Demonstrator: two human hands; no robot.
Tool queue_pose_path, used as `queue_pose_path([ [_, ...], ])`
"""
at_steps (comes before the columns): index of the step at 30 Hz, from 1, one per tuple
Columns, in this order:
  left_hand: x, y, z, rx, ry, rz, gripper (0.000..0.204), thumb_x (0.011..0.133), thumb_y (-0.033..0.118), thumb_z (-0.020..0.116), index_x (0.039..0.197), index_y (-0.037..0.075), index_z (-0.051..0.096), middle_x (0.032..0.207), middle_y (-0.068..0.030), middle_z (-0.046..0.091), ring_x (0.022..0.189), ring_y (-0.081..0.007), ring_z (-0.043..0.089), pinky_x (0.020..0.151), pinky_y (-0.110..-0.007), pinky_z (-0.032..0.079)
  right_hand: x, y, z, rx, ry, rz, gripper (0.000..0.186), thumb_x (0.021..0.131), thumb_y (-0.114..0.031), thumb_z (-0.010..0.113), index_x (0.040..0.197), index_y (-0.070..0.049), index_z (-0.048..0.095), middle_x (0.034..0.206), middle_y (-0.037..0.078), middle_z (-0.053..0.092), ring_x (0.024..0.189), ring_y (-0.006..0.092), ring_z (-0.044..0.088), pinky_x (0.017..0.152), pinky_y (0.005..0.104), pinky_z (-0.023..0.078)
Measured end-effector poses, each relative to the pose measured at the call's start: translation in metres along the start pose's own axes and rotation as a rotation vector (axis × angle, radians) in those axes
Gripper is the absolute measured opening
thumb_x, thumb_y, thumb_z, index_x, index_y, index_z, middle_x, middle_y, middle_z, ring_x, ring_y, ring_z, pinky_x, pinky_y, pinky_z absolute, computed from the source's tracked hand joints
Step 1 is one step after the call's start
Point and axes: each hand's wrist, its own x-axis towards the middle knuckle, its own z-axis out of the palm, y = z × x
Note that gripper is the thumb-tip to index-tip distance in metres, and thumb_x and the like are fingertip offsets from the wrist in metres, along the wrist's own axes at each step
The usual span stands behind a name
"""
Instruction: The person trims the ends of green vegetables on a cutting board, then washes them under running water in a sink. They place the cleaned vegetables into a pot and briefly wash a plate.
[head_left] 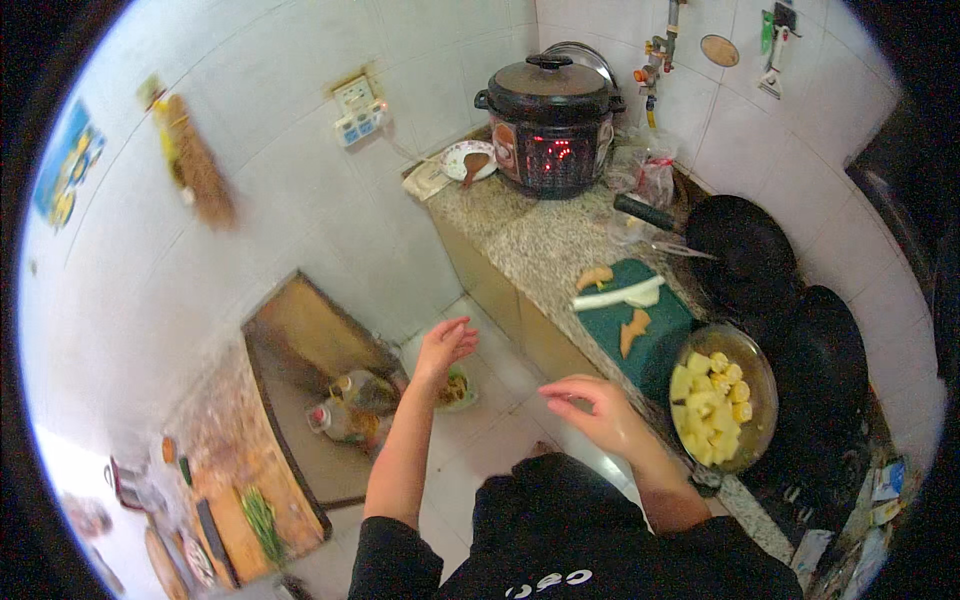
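Note:
My left hand (448, 348) is raised over the floor in the middle, fingers stretched out and nothing in it. My right hand (592, 408) hovers by the counter's front edge, also bare, its fingers loosely extended. Nearest to it on the counter lies a green cutting board (600, 325) with a white stalk (618, 293) and pieces that look like ginger (633, 330). A round metal bowl (764, 405) holds pale yellow chunks (705, 420) and corn pieces (741, 391). Neither hand touches any of these.
An electric pressure cooker (553, 130) with lit display stands at the back, beside a plate (455, 157) with a brown spoon. Dark woks (745, 245) line the right. To the left are bottles (345, 420) and a wooden board (235, 530) with green vegetables. A waste container (465, 398) sits low.

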Motion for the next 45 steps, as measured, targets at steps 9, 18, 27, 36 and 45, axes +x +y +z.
queue_pose_path([
  [9,0.358,0.02,-0.068,-0.334,-0.057,-0.153,0.037,0.085,0.034,0.039,0.094,-0.001,0.045,0.081,-0.0172,0.057,0.072,-0.0247,0.057,0.06,-0.035,0.048,0.124,0.021,0.0,-0.182,0.245,0.257,0.021,0.076,-0.016,0.055,0.094,-0.005,0.057,0.088,0.012,0.058,0.082,0.0233,0.056,0.072,0.0305,0.043],
  [18,0.497,0.022,-0.036,1.605,-0.012,0.126,0.045,0.081,0.044,0.039,0.071,0.002,0.053,0.062,-0.0108,0.056,0.05,-0.0255,0.054,0.045,-0.034,0.043,0.145,0.03,0.018,-0.18,0.615,0.668,0.014,0.074,-0.009,0.057,0.086,-0.002,0.06,0.084,0.011,0.06,0.077,0.0176,0.057,0.069,0.0265,0.044],
  [27,0.326,0.031,-0.085,0.228,0.213,-0.096,0.026,0.078,0.023,0.05,0.062,0.003,0.044,0.051,-0.0071,0.046,0.038,-0.0171,0.043,0.033,-0.029,0.036,0.14,0.03,0.024,-0.104,0.611,0.729,0.019,0.077,-0.018,0.054,0.091,-0.006,0.059,0.086,0.011,0.059,0.072,0.0214,0.057,0.056,0.0297,0.045],
  [36,0.103,0.058,-0.013,0.398,-0.204,-0.16,0.027,0.084,0.021,0.042,0.062,0.007,0.04,0.045,-0.0003,0.038,0.03,-0.0082,0.032,0.026,-0.022,0.024,-0.023,0.031,0.024,-0.026,0.823,0.606,0.019,0.077,-0.017,0.055,0.091,-0.005,0.059,0.085,0.01,0.059,0.075,0.018,0.057,0.062,0.0262,0.046],
  [45,-0.193,0.02,0.24,0.538,-0.607,-0.125,0.027,0.084,0.021,0.042,0.062,0.006,0.041,0.045,0.0002,0.037,0.03,-0.008,0.032,0.026,-0.022,0.024,-0.324,-0.004,-0.007,0.752,1.067,0.316,0.043,0.084,-0.018,0.046,0.121,-0.002,0.031,0.108,0.013,0.049,0.094,0.0198,0.052,0.078,0.0312,0.044],
])
